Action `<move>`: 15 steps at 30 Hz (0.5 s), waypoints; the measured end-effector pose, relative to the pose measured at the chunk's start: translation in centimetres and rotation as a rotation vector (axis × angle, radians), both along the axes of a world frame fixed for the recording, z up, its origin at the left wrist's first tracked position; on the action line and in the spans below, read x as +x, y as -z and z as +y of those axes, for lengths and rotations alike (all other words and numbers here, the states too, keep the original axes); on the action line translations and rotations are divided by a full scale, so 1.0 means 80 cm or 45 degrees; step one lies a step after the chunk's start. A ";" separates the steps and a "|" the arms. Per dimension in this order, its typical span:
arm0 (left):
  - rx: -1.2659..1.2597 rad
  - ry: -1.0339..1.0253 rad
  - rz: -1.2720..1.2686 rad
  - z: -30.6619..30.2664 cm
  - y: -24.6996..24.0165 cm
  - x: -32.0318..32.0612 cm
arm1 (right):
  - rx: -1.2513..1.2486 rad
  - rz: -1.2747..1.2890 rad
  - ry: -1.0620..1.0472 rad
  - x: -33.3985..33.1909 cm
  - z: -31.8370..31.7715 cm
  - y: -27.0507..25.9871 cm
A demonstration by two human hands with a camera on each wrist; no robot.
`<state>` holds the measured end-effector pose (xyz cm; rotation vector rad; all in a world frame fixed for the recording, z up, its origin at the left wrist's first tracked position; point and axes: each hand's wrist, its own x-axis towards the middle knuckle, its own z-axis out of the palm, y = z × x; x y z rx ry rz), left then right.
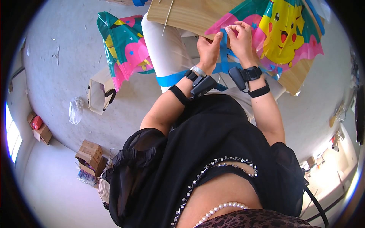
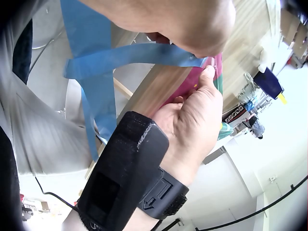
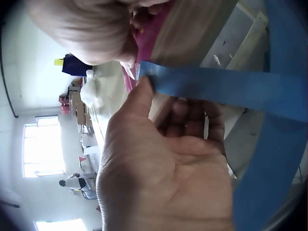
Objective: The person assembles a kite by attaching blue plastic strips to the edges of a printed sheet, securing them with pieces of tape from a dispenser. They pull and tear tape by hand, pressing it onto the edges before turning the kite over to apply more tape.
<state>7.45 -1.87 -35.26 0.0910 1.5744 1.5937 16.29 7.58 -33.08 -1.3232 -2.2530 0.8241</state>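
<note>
A plastic sheet (image 1: pixel 283 34) with a yellow cartoon figure on pink and green lies over the wooden tabletop (image 1: pixel 186 15). At its pink corner by the board's edge, my left hand (image 1: pixel 209 53) (image 2: pixel 190 120) pinches the pink plastic (image 2: pixel 195 79), thumb on top and fingers curled below. My right hand (image 1: pixel 241 43) (image 3: pixel 166 168) is beside it, thumb pressed on the end of a blue strip (image 1: pixel 224 49) (image 3: pixel 207 84), other fingers curled under the edge. The strip runs from the corner toward wider blue bands (image 2: pixel 91 33) near the lap. The fingertips partly hide the corner.
A similar sheet (image 1: pixel 127 49) hangs at the left beside the leg. On the floor are a cream bag (image 1: pixel 100 89), a clear plastic bag (image 1: pixel 76 110) and cardboard boxes (image 1: pixel 91 152). Thin sticks (image 1: pixel 168 17) lie over the tabletop's left end. A person (image 3: pixel 76 182) is in the background.
</note>
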 end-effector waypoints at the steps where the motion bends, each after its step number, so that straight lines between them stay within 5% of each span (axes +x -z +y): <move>1: 0.042 -0.018 -0.022 0.000 -0.001 0.000 | 0.013 -0.005 -0.001 -0.001 -0.001 -0.002; 15: 0.030 -0.001 -0.034 -0.001 -0.004 0.000 | 0.051 -0.017 0.044 -0.007 -0.009 -0.010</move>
